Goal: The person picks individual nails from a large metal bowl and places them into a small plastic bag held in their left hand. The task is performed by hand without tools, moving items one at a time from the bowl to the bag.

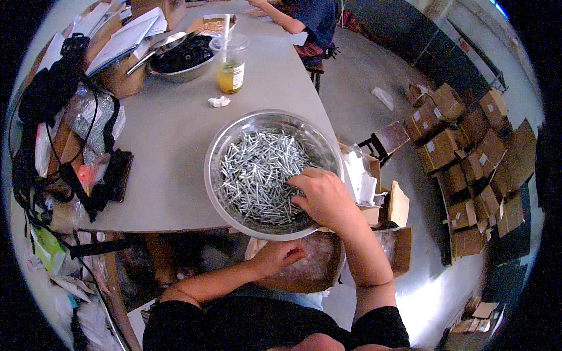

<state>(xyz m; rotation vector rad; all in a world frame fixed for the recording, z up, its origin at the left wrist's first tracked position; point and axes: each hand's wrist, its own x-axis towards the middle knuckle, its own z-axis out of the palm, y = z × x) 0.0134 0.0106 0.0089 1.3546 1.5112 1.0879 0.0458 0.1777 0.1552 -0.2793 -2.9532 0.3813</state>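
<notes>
A wide steel bowl stands at the table's near right corner, its near rim reaching past the edge. Thin silver screws lie heaped inside it in a tangle. My right hand reaches over the right rim, its fingers curled into the screws at the pile's right side. The fingertips are partly hidden among them. Below the near rim, my left hand is held with fingers curled in over an open cardboard box lined with clear plastic. Whatever lies inside those left fingers is hidden.
On the grey table stand a drink cup with a straw, crumpled tissue and another bowl holding dark items. Bags and cables crowd the left. A co-worker sits at the far end. Cardboard boxes are stacked at right.
</notes>
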